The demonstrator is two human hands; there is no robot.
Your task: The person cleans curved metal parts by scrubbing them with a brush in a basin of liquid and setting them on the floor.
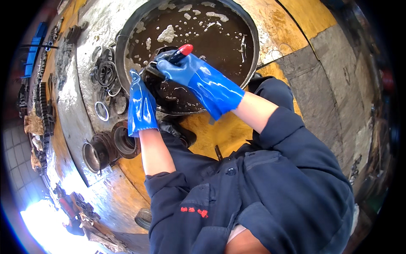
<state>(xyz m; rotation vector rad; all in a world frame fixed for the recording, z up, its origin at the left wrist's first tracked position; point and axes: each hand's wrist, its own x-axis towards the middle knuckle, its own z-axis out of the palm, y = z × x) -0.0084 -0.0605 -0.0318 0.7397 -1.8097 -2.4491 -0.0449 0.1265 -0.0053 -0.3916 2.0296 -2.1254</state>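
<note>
A wide black-rimmed basin [253, 51] of brown, foamy liquid stands in front of me. My right hand [177, 70], in a long blue rubber glove, is closed round a tool with a black handle and a red end [185, 49]. The tool's working end points down to the left and is hard to make out. My left hand [142, 99], gloved alike, grips the side of a dark, wet round part [163, 89] at the basin's near left. Both hands are close together over this part, whose lower portion is in the liquid.
Several metal and dark rings [105, 74] lie left of the basin. Large hollow cylindrical metal parts [96, 154] sit near my left forearm, and another ring [144, 218] lies lower down. Worn yellow boards and grey plates [325, 80] cover the floor. A blue object [34, 51] is at far left.
</note>
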